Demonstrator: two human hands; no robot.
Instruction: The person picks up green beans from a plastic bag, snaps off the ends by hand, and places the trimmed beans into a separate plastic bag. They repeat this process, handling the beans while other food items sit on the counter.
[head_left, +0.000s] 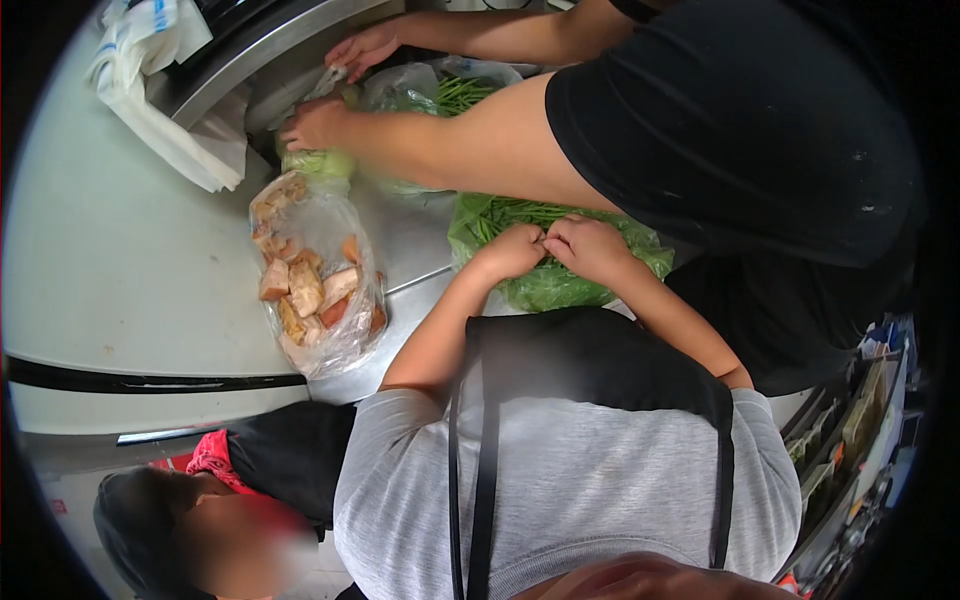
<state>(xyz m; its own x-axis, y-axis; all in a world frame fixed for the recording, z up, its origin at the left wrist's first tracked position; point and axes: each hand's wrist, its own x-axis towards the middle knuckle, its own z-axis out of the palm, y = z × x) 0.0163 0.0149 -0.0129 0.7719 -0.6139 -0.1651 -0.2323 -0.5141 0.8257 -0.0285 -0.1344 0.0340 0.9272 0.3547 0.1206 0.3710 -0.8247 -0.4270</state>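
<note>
Grey cotton shirt (600, 480) below, left hand (515, 250) and right hand (590, 245) meet, pinching slender green beans (500, 215) over a clear plastic bag (560, 290), likely catching scraps.

Left hand (512, 250), right hand (590, 245), pinching green bean bag (560, 290)

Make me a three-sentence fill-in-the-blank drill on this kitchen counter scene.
The left hand and right hand meet over a bag of long ____ beans.
The clear bag of brownish chunks lies to the ____ of both hands.
A co-worker in a ____ shirt reaches across to a pale leafy vegetable.
Missing words: green; left; black.
</note>
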